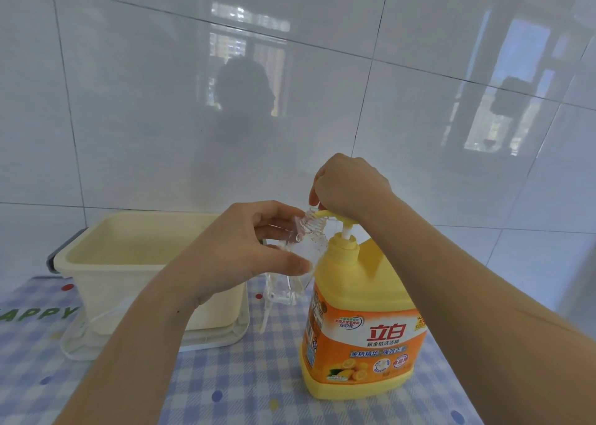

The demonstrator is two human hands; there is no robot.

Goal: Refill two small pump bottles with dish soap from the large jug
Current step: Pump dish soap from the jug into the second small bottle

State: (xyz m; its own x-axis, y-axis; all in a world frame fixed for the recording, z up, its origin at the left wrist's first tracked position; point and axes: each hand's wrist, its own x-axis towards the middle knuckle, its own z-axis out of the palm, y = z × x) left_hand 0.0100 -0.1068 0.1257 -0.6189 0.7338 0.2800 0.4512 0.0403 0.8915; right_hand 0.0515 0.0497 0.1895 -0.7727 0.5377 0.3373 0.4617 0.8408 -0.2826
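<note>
Large yellow dish-soap jug upright on a blue-checked desk, orange label facing the camera. Right hand on top of the jug, fingers curled down over the yellow pump head, white stem showing beneath it.

Left hand just left of the jug's neck, thumb and fingers wrapped round a small clear bottle, cap off, seemingly almost empty. Bottle's long axis tilted: threaded mouth up and to the right, at the tip of the spout; base down and left, in the palm. Touching or just apart, hard to tell.

Probably set for a downward press; soap likely to miss if the mouth slips off the spout.

Low and left of the jug, a clear pump part, blurred. Further left, a cream plastic tub.
</note>
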